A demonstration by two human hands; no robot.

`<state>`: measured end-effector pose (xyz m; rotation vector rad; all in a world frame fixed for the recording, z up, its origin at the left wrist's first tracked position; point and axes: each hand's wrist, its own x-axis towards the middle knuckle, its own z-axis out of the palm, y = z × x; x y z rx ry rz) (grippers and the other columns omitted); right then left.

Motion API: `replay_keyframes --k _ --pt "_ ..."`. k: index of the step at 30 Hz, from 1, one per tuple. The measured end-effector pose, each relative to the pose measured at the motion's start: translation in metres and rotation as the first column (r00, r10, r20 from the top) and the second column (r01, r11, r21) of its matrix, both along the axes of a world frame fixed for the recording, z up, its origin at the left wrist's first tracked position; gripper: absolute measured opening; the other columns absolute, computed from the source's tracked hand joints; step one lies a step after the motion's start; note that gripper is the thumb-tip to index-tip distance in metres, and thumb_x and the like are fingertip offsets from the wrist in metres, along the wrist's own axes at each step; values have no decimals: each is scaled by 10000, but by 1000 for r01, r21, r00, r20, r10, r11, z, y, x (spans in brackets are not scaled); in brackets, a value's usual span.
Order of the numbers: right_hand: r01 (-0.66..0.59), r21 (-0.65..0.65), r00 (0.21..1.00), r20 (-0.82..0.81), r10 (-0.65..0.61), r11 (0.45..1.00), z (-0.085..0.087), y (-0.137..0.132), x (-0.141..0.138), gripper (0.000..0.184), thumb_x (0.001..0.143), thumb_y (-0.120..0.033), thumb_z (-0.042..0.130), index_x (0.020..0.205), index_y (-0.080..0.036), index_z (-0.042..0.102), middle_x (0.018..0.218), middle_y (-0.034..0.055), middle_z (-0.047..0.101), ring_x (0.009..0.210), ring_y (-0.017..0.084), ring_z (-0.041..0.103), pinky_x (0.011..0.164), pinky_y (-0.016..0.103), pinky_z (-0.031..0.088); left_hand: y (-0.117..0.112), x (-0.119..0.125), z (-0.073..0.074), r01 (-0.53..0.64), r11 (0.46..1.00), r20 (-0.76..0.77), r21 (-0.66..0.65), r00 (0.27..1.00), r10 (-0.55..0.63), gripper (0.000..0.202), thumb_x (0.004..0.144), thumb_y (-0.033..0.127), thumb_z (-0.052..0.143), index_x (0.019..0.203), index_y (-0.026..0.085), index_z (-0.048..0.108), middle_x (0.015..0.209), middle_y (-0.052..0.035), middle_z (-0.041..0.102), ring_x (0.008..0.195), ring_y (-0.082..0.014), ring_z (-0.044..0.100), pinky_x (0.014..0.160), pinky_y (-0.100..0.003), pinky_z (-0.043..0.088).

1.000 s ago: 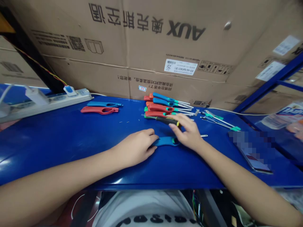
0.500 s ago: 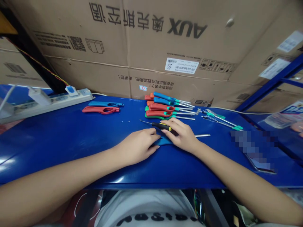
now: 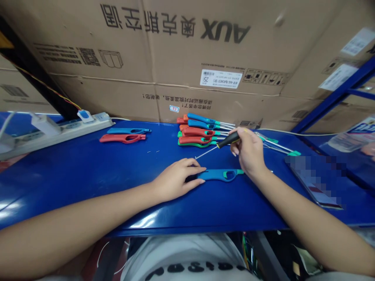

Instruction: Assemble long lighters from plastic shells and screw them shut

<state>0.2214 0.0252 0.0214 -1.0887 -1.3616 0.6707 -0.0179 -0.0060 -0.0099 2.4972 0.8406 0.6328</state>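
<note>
A blue long-nosed lighter with a green trigger lies on the blue table in front of me. My left hand is closed on its handle end, thumb and fingers on either side. In my right hand is a screwdriver with a black and yellow handle and a thin shaft. Its shaft slants down to the left, with the tip close to my left fingers. My right wrist hides most of the lighter's metal tube.
Behind lies a pile of red, blue, orange and green lighters. Blue and red handle shells rest to the left, near a power strip. Metal tubes with green parts and a phone are on the right. A large cardboard box stands behind.
My right hand has lifted off the lighter and moved up and right, now gripping the screwdriver with its tip pointing down-left. More of the blue lighter shows. My left hand stays on it.
</note>
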Motion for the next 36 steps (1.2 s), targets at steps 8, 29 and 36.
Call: replay_keyframes --k 8,29,36 --pt "1 -54 997 -73 -5 999 3 2 4 332 910 -521 478 746 -238 529 621 -10 387 419 110 285 394 297 274 0 -2 2 35 998 41 -45 999 -34 343 971 348 620 1287 226 677 1190 -82 663 1094 -209 628 1001 -371 503" --pt "-3 149 999 52 -5 989 4 -6 5 279 860 -384 628 641 -213 653 543 -24 458 470 101 419 433 249 339 -1 -2 4 90 995 75 -32 993 -88 374 878 411 743 1193 211 725 1071 -60 720 990 -204 656 905 -350 536" --pt "-41 73 975 -215 56 996 6 -2 3 258 838 -345 616 626 -205 658 514 -35 473 356 67 347 337 233 229 -3 0 4 -86 995 184 -54 978 94 427 852 382 774 1228 205 678 1055 -34 724 860 -165 644 808 -312 546"
